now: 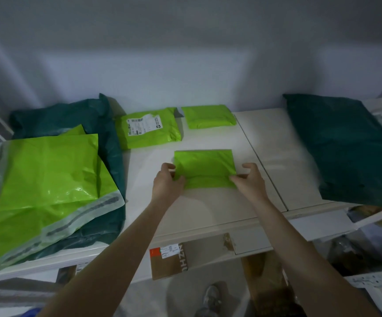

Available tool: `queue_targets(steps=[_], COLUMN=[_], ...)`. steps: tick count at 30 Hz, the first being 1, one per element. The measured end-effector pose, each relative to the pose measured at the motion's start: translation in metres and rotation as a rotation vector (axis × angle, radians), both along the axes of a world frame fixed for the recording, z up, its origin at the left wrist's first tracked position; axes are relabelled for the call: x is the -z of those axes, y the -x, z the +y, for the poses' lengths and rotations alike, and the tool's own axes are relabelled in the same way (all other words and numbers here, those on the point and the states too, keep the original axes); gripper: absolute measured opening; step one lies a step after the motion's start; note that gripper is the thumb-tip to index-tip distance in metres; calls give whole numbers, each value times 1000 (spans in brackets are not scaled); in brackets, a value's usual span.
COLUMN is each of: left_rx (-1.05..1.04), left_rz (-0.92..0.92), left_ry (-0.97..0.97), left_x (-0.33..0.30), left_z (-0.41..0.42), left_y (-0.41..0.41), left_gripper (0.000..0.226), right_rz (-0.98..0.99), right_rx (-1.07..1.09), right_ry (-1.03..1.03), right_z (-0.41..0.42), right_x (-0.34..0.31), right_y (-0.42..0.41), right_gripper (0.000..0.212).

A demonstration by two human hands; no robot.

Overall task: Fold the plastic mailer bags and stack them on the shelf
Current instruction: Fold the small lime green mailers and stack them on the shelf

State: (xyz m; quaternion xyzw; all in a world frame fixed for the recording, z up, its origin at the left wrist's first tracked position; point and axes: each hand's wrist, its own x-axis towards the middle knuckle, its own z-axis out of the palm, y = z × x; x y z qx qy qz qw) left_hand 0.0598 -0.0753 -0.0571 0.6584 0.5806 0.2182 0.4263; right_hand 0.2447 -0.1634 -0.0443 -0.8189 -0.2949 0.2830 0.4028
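- mid-fold on a small green mailer (pixel 204 167), lying flat near the middle of the white shelf (pixel 276 161).
- left hand (pixel 168 181) pinching the mailer's left edge, right hand (pixel 250 179) pinching its right edge; each grip closed on the plastic, thumbs on top, near flap partly turned up over the body.
- slick, springy film by the look of it: likely to pop open once released unless the crease gets pressed flat.
- uneven pull between the two hands could skew the fold, leaving a lopsided packet that stacks badly.
- trapped air may puff the packet and make it slide off whatever it gets stacked on.
- one folded green mailer (pixel 209 116) already at the back of the shelf, with a labelled green mailer (pixel 150 128) just beside it; careless placing could nudge either out of line.
- unfolded green mailers (pixel 48 175) piled on dark green bags (pixel 55 120) at the left, overhanging the front edge; a bump from the left forearm could tip them off.
- large dark green bag (pixel 345 147) at the right, well apart, little risk there.
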Motion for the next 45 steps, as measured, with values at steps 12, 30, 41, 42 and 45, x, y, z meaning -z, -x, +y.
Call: queue_targets(steps=[12, 30, 41, 42, 45], left_rx=[-174, 164, 262, 281, 299], left_rz=[-444, -105, 89, 99, 147], left_ry=[97, -294, -302, -272, -294], left_x=[-12, -54, -16, -13, -7], left_z=[27, 106, 152, 148, 142], left_y=[-5, -77, -114, -113, -112], left_gripper=[22, 38, 50, 54, 72], right_rz=[-29, -474, -682, -687, -718], right_rx=[68, -322, -568, -592, -612], right_ry=[-254, -310, 0, 45, 158], right_z=[29, 116, 183, 183, 178], right_x=[-3, -42, -14, -10, -5], right_y=[-16, -88, -114, -114, -115], right_gripper=[34, 27, 40, 46, 59])
